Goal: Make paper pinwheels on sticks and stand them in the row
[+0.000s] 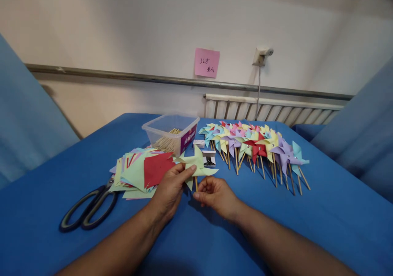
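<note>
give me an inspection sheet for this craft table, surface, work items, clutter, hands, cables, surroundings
Surface: table under a blue cloth.
Job's things: pale green pinwheel on a wooden stick, held in both hands.
Clutter: stack of coloured paper squares, scissors, clear tub of sticks, small box of pins, row of finished pinwheels.
Grips: left hand pinches the paper; right hand holds the stick.
Cables: one cord hangs from a wall socket.
Surroundings: wall, pink note, radiator.

craft workroom: blue-clothed table (61,251), finished pinwheels (254,145)
</note>
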The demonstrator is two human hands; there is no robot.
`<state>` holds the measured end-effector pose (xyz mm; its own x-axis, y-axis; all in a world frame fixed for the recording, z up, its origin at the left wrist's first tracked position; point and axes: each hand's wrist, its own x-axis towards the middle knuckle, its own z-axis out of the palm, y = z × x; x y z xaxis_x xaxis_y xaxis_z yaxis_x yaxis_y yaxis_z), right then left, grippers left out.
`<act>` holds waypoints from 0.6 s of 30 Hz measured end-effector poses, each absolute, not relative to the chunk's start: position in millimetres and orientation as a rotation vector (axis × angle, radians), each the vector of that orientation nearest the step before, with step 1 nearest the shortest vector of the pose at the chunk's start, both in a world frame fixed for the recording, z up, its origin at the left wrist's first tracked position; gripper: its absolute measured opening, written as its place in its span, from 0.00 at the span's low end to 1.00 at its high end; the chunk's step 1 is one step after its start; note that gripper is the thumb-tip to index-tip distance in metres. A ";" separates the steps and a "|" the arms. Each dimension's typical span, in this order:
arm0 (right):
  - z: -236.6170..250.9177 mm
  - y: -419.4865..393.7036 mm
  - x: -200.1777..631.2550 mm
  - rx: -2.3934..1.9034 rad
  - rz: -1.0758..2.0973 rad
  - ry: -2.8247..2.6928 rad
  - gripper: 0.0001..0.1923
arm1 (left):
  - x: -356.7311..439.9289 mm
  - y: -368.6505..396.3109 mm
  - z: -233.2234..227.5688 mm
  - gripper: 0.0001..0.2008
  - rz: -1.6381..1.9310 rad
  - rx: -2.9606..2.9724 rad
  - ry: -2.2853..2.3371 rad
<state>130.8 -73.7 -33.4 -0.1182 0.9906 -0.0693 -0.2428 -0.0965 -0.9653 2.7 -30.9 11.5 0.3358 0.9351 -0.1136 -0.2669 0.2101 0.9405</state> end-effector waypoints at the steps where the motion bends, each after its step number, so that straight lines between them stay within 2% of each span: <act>1: -33.9 -73.4 130.9 -1.026 1.461 -1.066 0.19 | 2.7 -31.0 11.1 0.13 0.993 0.995 0.835; 9: -31.9 -72.6 130.3 -1.023 1.473 -1.096 0.20 | 2.3 -29.1 15.1 0.07 1.050 0.927 0.875; 18: -28.1 -69.4 129.2 -1.048 1.491 -1.092 0.22 | 2.1 -24.5 20.4 0.08 1.008 0.936 0.870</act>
<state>129.2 -69.4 -28.1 -0.1544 0.9838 -0.0906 -0.2101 -0.1223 -0.9700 2.1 -24.5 20.4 0.2929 0.9431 -0.1571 -0.2934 0.2451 0.9240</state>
